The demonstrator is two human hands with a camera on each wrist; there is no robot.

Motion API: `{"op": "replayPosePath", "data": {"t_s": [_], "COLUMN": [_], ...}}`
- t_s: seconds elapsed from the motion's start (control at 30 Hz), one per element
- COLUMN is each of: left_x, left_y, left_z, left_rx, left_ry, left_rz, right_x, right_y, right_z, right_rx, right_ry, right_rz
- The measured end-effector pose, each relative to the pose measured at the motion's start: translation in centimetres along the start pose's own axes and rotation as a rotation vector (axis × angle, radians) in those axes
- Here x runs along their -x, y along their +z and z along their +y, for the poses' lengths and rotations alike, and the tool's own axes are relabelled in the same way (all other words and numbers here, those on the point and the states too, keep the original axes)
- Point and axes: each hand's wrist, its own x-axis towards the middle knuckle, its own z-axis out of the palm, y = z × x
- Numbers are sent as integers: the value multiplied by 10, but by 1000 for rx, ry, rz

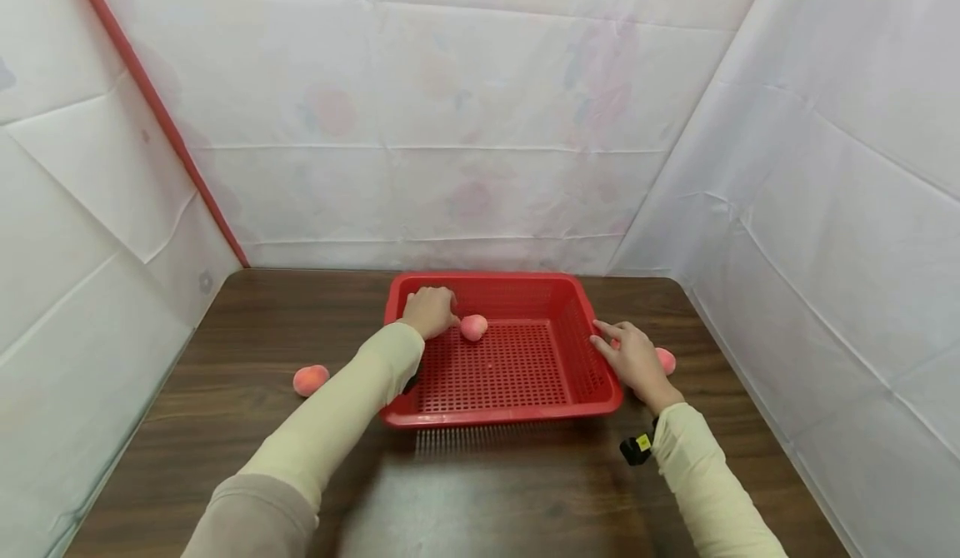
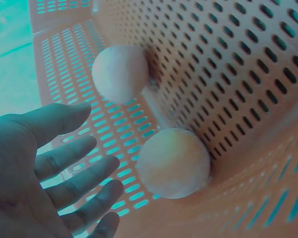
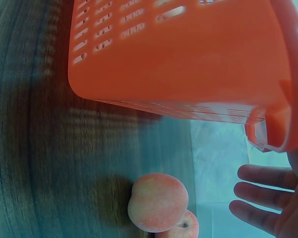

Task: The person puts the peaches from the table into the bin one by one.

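Note:
A red perforated plastic basket (image 1: 491, 416) stands on the wooden table. My left hand (image 1: 429, 312) is inside its left part, with fingers spread and nothing held. In the left wrist view, two peaches lie in the basket just beyond those fingers: a pale peach (image 2: 120, 74) and a yellowish peach (image 2: 174, 162). Only one peach (image 1: 474, 327) shows there in the head view; the other is hidden. At the basket's right rim, my right hand (image 1: 633, 362) has its fingers extended, thumb and index at the rim. Beneath it are two peaches on the table, a nearer peach (image 3: 158, 202) and a smaller-looking peach (image 3: 184, 227).
Another peach (image 1: 311, 381) lies on the table (image 1: 225, 425) to the left of the basket, beside my left forearm. White sheeting (image 1: 480, 125) hangs behind and at both sides of the table.

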Motion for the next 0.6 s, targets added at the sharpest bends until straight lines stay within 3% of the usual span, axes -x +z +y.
{"op": "replayPosePath", "data": {"t_s": [0.37,0.6], "left_x": [10,15], "left_y": [-17,-40], "left_z": [4,6], "left_rx": [29,29], "left_ry": [5,7], "left_rz": [-7,-11], "right_x": [-1,-2], "right_y": [1,1], "right_z": [1,2], "right_rx": [-4,0], "right_ry": [13,-4], "right_rz": [-10,7]}}
